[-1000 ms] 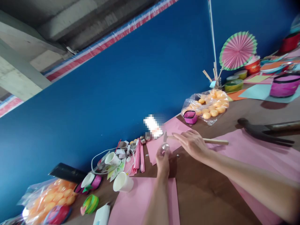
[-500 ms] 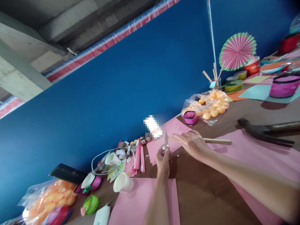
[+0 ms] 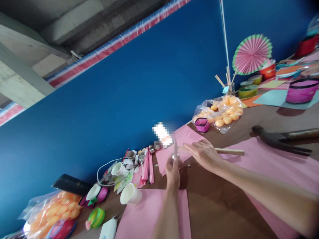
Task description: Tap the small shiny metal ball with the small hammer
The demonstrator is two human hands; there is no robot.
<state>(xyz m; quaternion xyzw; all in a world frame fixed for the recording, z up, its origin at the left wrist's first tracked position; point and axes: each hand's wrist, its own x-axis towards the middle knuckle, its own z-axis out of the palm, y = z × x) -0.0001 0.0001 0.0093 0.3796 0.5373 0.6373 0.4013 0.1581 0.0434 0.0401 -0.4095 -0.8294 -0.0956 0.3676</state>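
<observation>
My left hand (image 3: 172, 171) is closed around a small shiny silver ball (image 3: 175, 155), holding it up over the table. My right hand (image 3: 203, 153) grips the pale wooden handle of a small hammer (image 3: 230, 151). The narrow metal head (image 3: 175, 146) stands upright just above the ball and seems to touch its top, though blur hides the exact contact. A tiny silver piece (image 3: 189, 166) lies on the brown table to the right of the ball. Pink paper (image 3: 165, 159) lies beneath and behind both hands.
A large claw hammer (image 3: 269, 141) lies at the right on pink paper. Bagged orange balls (image 3: 226, 111) sit at the back. To the left are white paper cups (image 3: 131, 194), pink strips (image 3: 151, 166) and a white cable (image 3: 99, 171). A blue wall (image 3: 112, 109) stands behind.
The small hammer in my right hand has shifted slightly left, over the ball. My left hand keeps its grip on the ball, almost unmoved.
</observation>
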